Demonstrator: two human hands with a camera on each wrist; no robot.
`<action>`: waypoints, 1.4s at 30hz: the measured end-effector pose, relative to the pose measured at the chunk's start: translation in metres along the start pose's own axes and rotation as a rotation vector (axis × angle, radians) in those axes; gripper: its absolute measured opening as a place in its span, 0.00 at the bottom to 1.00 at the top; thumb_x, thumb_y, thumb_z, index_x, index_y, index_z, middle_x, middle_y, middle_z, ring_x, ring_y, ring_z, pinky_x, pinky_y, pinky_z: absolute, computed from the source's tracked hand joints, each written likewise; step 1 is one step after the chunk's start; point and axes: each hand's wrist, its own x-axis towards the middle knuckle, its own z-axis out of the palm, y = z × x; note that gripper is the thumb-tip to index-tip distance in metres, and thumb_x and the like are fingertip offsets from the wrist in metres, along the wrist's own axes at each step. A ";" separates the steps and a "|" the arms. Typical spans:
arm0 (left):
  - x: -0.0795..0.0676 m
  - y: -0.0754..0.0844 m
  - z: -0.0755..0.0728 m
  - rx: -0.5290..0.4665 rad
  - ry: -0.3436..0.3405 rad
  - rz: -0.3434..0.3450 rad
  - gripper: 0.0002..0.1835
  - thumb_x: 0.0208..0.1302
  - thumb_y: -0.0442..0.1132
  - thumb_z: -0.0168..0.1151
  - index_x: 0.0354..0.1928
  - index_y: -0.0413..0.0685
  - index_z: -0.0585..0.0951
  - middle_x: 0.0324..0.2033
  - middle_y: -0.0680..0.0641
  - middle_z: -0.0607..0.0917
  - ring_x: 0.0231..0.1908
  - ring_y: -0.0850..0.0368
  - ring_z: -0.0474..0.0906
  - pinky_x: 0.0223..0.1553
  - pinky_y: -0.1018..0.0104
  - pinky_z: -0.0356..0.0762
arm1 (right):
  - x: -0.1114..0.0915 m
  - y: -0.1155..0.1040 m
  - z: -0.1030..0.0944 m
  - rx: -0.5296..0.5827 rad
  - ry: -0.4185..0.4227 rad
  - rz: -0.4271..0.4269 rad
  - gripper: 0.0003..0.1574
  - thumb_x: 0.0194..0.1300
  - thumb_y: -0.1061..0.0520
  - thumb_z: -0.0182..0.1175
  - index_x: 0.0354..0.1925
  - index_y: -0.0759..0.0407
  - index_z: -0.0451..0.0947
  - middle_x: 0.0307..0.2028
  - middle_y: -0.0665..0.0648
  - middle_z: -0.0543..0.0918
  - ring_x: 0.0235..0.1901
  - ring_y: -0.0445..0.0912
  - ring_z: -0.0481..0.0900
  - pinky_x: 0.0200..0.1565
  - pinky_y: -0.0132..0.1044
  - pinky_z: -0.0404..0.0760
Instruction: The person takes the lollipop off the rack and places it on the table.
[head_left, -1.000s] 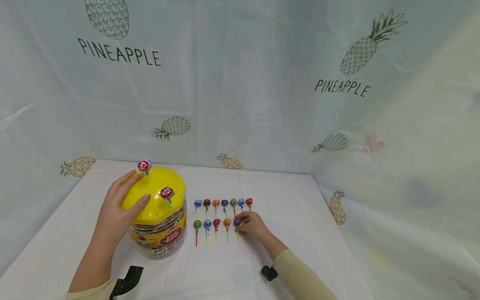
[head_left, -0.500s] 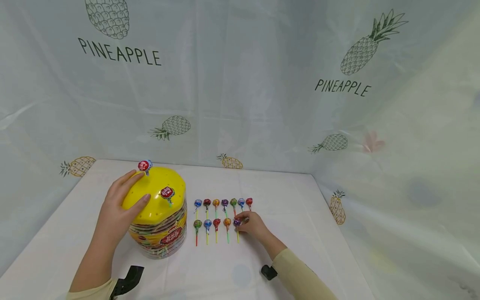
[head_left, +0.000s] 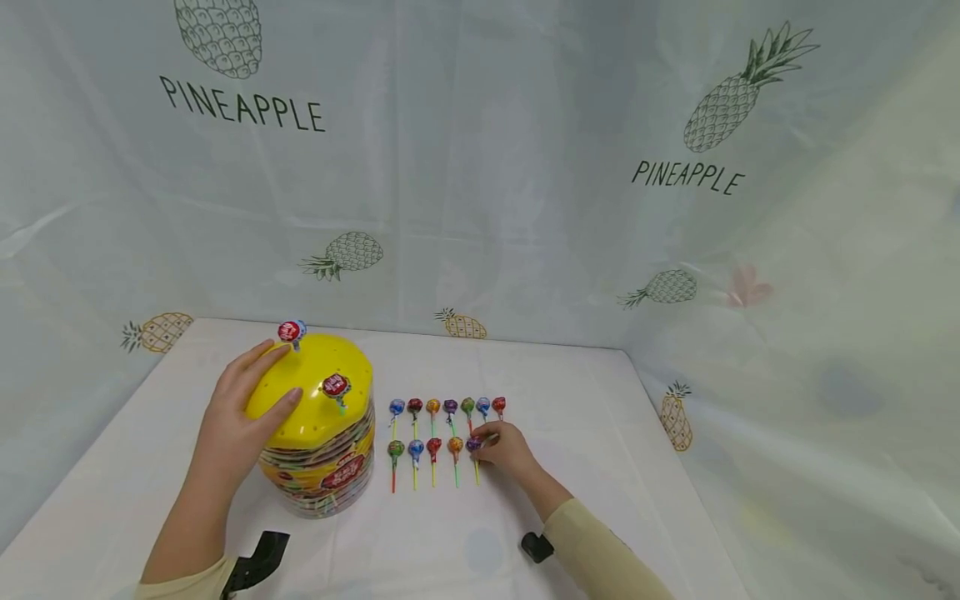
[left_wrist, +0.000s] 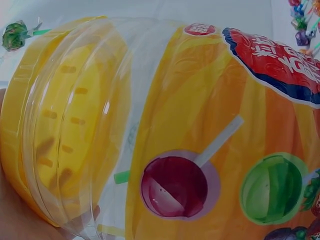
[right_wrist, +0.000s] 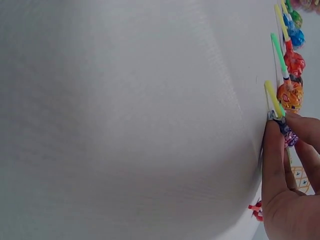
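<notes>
A clear ribbed jar (head_left: 318,475) with a yellow and orange label stands on the table, topped by a yellow lid (head_left: 322,350). My left hand (head_left: 234,400) rests on the lid's left side, its fingers and thumb spread over the top. Two lollipops stick up from the lid, one blue and red lollipop (head_left: 291,332) at the back and one dark red lollipop (head_left: 335,386) nearer the front. With thumb and fingertips, my right hand (head_left: 508,450) pinches a purple-wrapped lollipop (right_wrist: 290,137) just below its head. That lollipop lies at the right end of the front row, its yellow stick pointing toward me.
Beside it in the front row lies an orange lollipop (head_left: 455,446), then red, blue and green ones leftward. Behind them runs a back row of several lollipops, ending at a red lollipop (head_left: 498,403). A pineapple-print sheet (head_left: 510,167) hangs behind the white table (head_left: 600,467).
</notes>
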 end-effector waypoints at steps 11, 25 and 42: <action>0.001 0.002 0.000 -0.033 0.005 -0.046 0.32 0.67 0.47 0.60 0.71 0.51 0.66 0.73 0.42 0.57 0.69 0.32 0.53 0.52 0.28 0.68 | -0.002 -0.006 -0.001 -0.018 0.000 0.004 0.16 0.53 0.67 0.72 0.42 0.61 0.84 0.33 0.53 0.79 0.26 0.43 0.77 0.28 0.34 0.81; -0.002 0.004 0.001 -0.036 0.014 -0.067 0.31 0.69 0.48 0.58 0.72 0.50 0.66 0.73 0.43 0.57 0.69 0.32 0.52 0.54 0.28 0.65 | 0.000 -0.001 0.006 0.021 -0.006 -0.013 0.12 0.56 0.68 0.69 0.41 0.62 0.84 0.30 0.52 0.81 0.24 0.43 0.79 0.28 0.35 0.83; -0.014 0.023 0.017 -0.067 0.184 -0.146 0.30 0.66 0.47 0.61 0.69 0.53 0.70 0.72 0.47 0.61 0.70 0.40 0.53 0.57 0.32 0.66 | -0.003 -0.002 0.002 0.078 0.030 0.039 0.11 0.56 0.66 0.70 0.40 0.61 0.83 0.31 0.53 0.81 0.27 0.44 0.79 0.29 0.35 0.84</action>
